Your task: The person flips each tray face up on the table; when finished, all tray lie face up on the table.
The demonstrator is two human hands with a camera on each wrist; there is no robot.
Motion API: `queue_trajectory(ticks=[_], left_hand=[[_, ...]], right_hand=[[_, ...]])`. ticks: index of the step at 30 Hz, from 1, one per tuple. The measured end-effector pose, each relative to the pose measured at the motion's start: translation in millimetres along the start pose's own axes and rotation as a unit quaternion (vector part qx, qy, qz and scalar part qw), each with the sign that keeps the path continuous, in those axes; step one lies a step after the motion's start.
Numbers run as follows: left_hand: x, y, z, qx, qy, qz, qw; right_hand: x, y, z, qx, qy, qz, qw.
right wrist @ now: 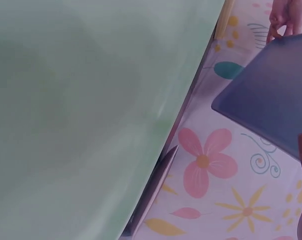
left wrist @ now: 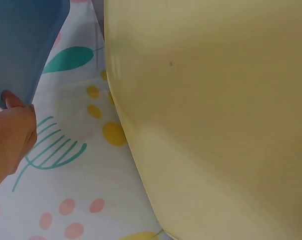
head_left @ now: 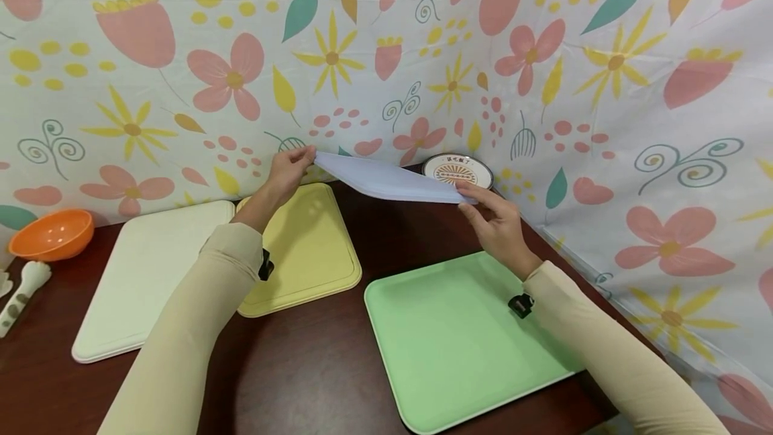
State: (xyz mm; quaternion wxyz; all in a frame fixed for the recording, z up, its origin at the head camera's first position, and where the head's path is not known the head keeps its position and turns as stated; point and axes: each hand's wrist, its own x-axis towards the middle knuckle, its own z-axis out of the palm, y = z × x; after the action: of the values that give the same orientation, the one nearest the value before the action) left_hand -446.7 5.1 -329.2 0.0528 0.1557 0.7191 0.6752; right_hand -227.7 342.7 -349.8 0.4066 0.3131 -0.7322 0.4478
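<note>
Both hands hold a light blue cutting board (head_left: 392, 180) up in the air, tilted so that it looks thin in the head view. At its left corner, the left hand (head_left: 288, 172) pinches the edge between thumb and fingers. My right hand (head_left: 498, 225) grips the right corner, thumb below and fingers above. Under the left forearm lies a yellow cutting board (head_left: 308, 247) with a grooved border. A green cutting board (head_left: 459, 334) lies beneath the right forearm. In the right wrist view the raised board (right wrist: 270, 90) spans between the two hands.
A white cutting board (head_left: 157, 260) lies at the left, beside an orange bowl (head_left: 53, 235) and a white spoon-like utensil (head_left: 24, 294). Behind the raised board, a round patterned plate (head_left: 461, 168) leans at the back corner. Flower-printed cloth (head_left: 362, 32) hangs along the dark table (head_left: 302, 368).
</note>
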Motion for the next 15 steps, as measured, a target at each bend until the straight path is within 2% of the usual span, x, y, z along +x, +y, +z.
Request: queue_trajectory(ticks=[8,11,15], left_hand=[[-1.0,-7.1,0.0,0.031,-0.018,0.044,0.9984],[-3.0,-7.1,1.3,0.035,-0.02,0.045,0.9982],[-5.3,-5.1,4.1,0.012,-0.009,0.037,0.9992]], right_hand=[[-1.3,-2.0,-2.8,-0.031,0.028,0.027,0.9988],[-3.4,7.3,-4.7,-0.033,0.039,0.026,0.9983],[-8.1,21.6,-7.6,-0.03,0.041,0.022,0.9985]])
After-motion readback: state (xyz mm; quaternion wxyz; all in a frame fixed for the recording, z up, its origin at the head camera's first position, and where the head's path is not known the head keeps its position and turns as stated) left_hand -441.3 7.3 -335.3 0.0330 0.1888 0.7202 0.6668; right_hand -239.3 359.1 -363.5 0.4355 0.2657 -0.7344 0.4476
